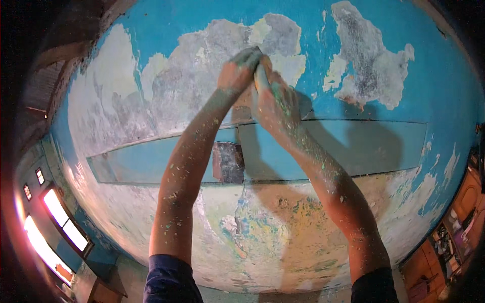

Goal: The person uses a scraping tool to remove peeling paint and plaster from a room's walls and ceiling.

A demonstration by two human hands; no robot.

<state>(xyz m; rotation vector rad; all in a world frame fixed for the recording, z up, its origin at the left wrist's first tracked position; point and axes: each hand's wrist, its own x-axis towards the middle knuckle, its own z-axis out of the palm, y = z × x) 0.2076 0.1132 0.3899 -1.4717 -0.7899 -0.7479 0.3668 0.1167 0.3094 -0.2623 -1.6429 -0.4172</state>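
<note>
Both arms reach up to a wall of peeling blue paint (212, 11) with grey and whitish plaster (197, 75) bared in large patches. My left hand (240, 68) is bent over at the wrist, its fingers meeting those of my right hand (276, 91) near the upper middle. A small dark edge, perhaps of a scraper blade, shows at the fingertips; the fingers hide the rest of it. Paint flakes cling to both forearms and to the back of my right hand. Which hand grips the tool cannot be told for sure.
A long blue recessed panel (182, 155) crosses the wall below the hands, with a dark grey patch (229, 162) on it. Bright windows (65, 219) stand at the lower left. Wooden furniture with shelves of things (449, 242) is at the lower right. Shadows fall across the wall.
</note>
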